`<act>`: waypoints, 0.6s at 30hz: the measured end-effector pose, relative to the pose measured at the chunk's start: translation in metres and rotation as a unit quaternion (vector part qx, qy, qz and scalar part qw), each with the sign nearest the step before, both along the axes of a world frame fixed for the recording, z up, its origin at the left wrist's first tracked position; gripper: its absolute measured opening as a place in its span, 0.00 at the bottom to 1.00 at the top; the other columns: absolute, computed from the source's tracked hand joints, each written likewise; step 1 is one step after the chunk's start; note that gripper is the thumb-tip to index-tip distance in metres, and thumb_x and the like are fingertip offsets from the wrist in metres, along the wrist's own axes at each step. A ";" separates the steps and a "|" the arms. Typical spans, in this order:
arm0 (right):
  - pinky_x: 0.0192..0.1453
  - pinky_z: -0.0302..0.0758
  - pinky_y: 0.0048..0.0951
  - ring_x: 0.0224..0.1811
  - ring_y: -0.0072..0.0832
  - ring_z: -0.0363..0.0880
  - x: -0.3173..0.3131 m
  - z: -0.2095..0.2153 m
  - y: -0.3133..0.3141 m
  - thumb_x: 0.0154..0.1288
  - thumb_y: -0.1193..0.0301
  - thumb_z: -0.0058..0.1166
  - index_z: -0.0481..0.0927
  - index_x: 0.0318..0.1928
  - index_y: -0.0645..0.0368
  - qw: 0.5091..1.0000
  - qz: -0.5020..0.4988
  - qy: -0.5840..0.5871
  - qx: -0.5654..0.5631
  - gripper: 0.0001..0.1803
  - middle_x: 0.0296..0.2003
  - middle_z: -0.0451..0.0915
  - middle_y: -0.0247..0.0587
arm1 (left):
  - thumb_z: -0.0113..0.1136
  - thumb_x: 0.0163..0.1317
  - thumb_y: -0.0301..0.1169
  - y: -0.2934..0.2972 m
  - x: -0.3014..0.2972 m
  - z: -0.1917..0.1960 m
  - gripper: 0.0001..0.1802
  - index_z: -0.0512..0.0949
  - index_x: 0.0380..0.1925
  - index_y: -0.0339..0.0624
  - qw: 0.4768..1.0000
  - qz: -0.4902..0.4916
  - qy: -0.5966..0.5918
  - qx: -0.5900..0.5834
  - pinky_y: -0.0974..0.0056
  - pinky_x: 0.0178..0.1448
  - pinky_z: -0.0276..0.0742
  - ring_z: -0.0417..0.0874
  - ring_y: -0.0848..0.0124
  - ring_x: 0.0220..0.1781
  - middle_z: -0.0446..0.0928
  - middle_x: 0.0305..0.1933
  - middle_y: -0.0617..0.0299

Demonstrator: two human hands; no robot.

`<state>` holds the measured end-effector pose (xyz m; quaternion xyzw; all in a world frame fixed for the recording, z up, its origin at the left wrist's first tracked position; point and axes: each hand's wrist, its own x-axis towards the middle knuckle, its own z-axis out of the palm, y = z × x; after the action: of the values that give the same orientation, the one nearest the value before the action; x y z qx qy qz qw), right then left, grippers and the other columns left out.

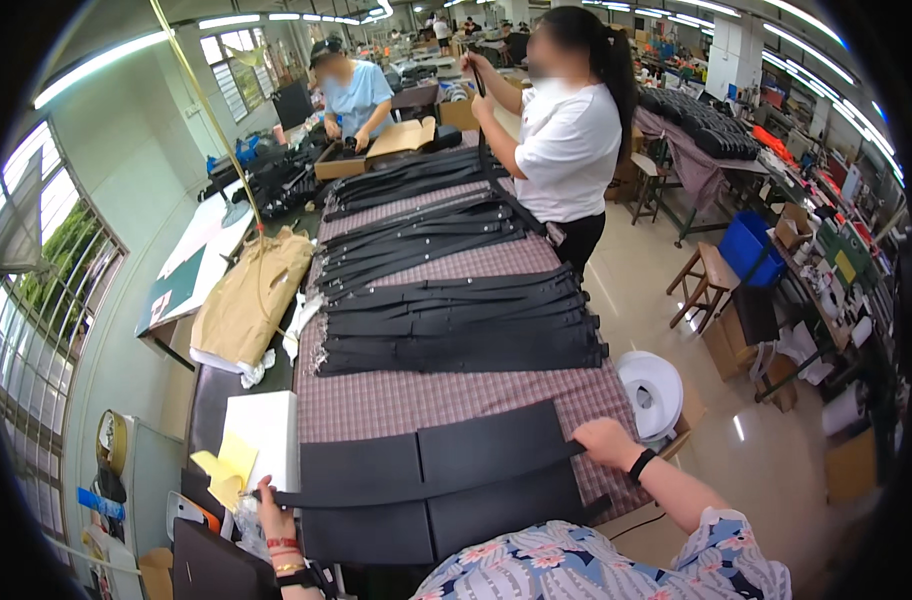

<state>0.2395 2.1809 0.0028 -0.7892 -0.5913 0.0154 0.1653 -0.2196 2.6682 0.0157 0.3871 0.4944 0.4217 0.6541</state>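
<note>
My left hand point(274, 517) pinches one end of a long black strap point(501, 474) at the table's left side. The strap's other end is gripped by my right hand point(606, 443), a dark band on its wrist. Between my hands the strap stretches across several flat black rectangular panels point(486, 432) laid edge to edge. Just beyond them lies a wide bundle of black straps point(456, 335) with metal snaps, side by side on the checked tablecloth point(376, 408). White sheets point(264, 425) and yellow paper point(226, 468) are next to my left hand.
Two more strap bundles point(416, 242) lie farther up the table. A person in white point(571, 150) stands at its right side, holding a strap. Another person point(356, 100) works at a cardboard box point(341, 163). A white bucket point(651, 395) stands right; brown paper point(246, 300) lies left.
</note>
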 end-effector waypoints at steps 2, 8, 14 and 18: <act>0.36 0.73 0.39 0.30 0.39 0.78 0.008 -0.003 -0.004 0.54 0.71 0.54 0.73 0.32 0.52 0.996 0.019 -0.086 0.021 0.05 0.26 0.76 0.37 | 0.60 0.70 0.43 0.005 -0.005 -0.031 0.14 0.80 0.49 0.49 1.000 -0.014 0.011 0.002 0.63 0.45 0.74 0.73 0.76 0.41 0.68 0.36 0.72; 0.46 0.71 0.39 0.43 0.38 0.76 0.004 -0.016 0.007 0.50 0.69 0.64 0.75 0.41 0.53 0.998 0.018 -0.054 -0.038 0.17 0.37 0.76 0.38 | 0.64 0.67 0.41 0.010 -0.019 -0.084 0.26 0.74 0.60 0.41 0.993 -0.011 0.113 0.014 0.63 0.49 0.71 0.76 0.73 0.50 0.79 0.46 0.65; 0.76 0.56 0.48 0.72 0.46 0.60 -0.021 0.002 0.028 0.57 0.61 0.64 0.66 0.67 0.60 0.999 0.000 0.038 -0.038 0.39 0.69 0.64 0.49 | 0.60 0.65 0.35 -0.034 0.012 -0.083 0.43 0.52 0.73 0.27 0.757 0.090 0.555 0.332 0.50 0.82 0.38 0.47 0.47 0.81 0.48 0.79 0.40; 0.79 0.49 0.52 0.78 0.42 0.53 -0.068 -0.016 0.067 0.64 0.54 0.58 0.61 0.73 0.55 0.995 0.063 0.000 -0.074 0.41 0.75 0.57 0.42 | 0.56 0.65 0.38 -0.143 0.112 -0.044 0.40 0.55 0.75 0.39 0.682 -0.249 0.513 0.458 0.48 0.82 0.41 0.46 0.48 0.81 0.50 0.80 0.47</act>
<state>0.1716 2.2476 -0.0130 -0.7602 -0.6374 0.0690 0.1054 -0.1077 2.5256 -0.0280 0.9031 0.3829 0.1530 0.1202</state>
